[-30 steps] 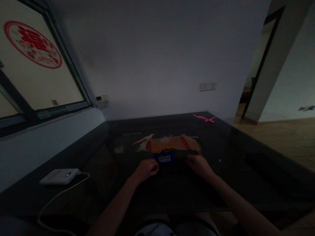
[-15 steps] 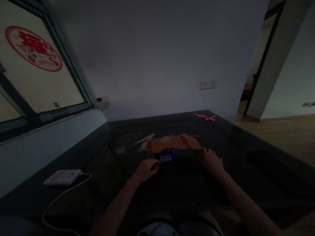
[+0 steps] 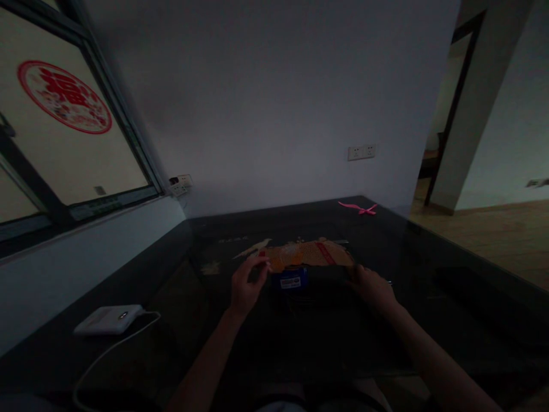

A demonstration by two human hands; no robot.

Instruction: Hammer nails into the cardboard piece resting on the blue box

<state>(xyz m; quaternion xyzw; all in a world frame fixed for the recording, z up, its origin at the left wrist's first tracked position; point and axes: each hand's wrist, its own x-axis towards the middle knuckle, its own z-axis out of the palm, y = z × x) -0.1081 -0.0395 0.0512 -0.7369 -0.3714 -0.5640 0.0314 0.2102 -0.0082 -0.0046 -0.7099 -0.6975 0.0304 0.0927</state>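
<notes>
A torn strip of brown cardboard (image 3: 302,255) with red bands and an orange patch lies across the middle of the dark table. Its near edge is over a blue tin-like object (image 3: 291,279) with a pale label. My left hand (image 3: 246,289) pinches the left end of the strip between thumb and fingers. At the strip's right end, my right hand (image 3: 375,289) is closed, its fingertips dim and partly hidden. A small shiny tip (image 3: 389,282) shows just beyond its knuckles; I cannot tell whether the hand holds it.
Pale torn scraps (image 3: 253,249) lie behind and left of the strip. A white power bank (image 3: 107,320) with a white cable (image 3: 115,344) rests at the left. A pink ribbon (image 3: 362,210) lies near the far right corner of the black table (image 3: 317,337). The wall stands behind.
My left hand has moved up and left from beside the blue object to the cardboard's left end and pinches it. My right hand stays near the right end. The view has shifted slightly.
</notes>
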